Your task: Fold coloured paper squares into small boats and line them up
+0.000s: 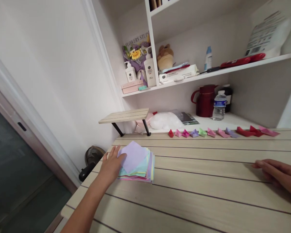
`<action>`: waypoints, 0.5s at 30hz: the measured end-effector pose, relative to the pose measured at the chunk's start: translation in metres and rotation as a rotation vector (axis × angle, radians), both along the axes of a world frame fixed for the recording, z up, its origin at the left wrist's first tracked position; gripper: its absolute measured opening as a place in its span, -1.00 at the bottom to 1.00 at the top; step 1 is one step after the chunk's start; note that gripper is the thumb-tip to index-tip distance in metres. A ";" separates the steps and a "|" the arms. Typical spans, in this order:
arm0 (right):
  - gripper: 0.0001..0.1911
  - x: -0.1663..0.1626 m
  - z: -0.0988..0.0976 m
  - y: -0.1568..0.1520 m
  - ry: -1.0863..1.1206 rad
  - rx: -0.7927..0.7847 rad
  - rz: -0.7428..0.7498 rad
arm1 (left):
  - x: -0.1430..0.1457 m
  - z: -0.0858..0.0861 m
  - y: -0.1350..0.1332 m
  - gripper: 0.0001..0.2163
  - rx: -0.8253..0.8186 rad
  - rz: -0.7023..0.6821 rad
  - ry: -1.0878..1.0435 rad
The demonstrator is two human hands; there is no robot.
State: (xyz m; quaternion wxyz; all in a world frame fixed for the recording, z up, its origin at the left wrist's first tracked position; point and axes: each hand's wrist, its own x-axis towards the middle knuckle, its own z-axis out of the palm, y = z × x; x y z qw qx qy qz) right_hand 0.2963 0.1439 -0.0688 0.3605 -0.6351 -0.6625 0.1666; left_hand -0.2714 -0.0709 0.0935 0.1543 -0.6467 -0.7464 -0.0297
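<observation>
Toward the shelves (190, 42), the lilac top sheet (134, 156) points one corner.

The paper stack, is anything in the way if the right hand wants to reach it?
Nothing visible is in the way. Only tabletop lies between the right hand and the paper stack. The folded papers sit farther back, and the left hand is on the stack's other side.
</observation>
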 end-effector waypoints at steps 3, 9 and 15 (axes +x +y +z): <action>-0.60 -0.001 0.002 -0.001 0.068 -0.155 0.049 | 0.000 -0.001 -0.001 -0.43 -0.038 -0.018 0.003; -0.56 -0.007 0.015 -0.008 0.082 -0.202 0.045 | 0.012 0.005 0.002 -0.73 0.039 -0.135 0.032; -0.63 -0.013 0.019 -0.015 0.035 -0.091 0.012 | 0.026 0.012 0.006 -0.85 0.204 -0.193 0.079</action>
